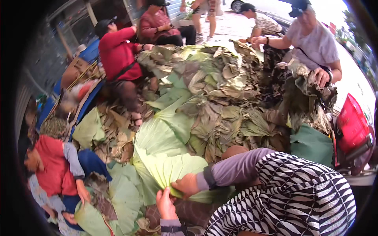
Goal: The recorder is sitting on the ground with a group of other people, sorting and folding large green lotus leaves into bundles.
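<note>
A large pale green lotus leaf (174, 168) is spread before me, its ribs running together towards its near edge. My right hand (187, 185) grips the gathered leaf there, reaching in from the right in a purple sleeve with a black band. Just below and left, my left hand (166, 203) pinches the same near edge between thumb and fingers. Beyond my hands another wide green leaf (162, 129) lies partly under this one. More flat green leaves (125, 191) lie to the left. My fingertips are partly hidden by the leaf folds.
A high heap of dried, crumpled lotus leaves (224, 76) fills the middle. People sit around it: one in red (118, 56), one at right holding dry leaves (313, 44), one at lower left (53, 168) holding a leaf. A red object (353, 124) stands at the right.
</note>
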{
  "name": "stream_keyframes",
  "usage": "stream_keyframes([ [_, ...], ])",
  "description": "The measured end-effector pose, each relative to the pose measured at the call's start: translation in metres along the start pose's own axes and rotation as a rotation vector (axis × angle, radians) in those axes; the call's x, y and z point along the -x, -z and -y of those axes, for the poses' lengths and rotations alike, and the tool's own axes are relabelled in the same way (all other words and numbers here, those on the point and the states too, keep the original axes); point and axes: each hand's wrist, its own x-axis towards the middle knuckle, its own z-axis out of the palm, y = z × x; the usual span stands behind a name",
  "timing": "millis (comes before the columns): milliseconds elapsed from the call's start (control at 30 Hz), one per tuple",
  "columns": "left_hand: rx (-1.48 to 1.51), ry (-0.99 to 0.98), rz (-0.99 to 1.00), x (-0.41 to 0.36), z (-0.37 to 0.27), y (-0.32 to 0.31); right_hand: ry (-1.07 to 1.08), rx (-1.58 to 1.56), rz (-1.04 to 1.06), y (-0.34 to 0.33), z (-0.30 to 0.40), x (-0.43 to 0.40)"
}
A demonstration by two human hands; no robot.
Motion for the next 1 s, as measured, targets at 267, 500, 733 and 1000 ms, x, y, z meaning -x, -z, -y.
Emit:
stream_keyframes([
  [267,0.021,-0.258,0.174,-0.024,0.014,-0.029,-0.010,-0.252,-0.209,0.005,-0.021,-0.001],
  [500,-0.094,-0.006,0.056,-0.021,0.007,-0.040,-0.037,-0.414,-0.139,-0.002,-0.034,-0.004],
  [733,-0.007,-0.033,0.082,-0.027,0.014,-0.047,-0.012,-0.217,-0.008,0.007,-0.042,-0.004],
  [1000,-0.075,0.024,0.075,-0.038,0.024,-0.027,0.024,-0.164,0.000,0.009,-0.035,-0.009],
])
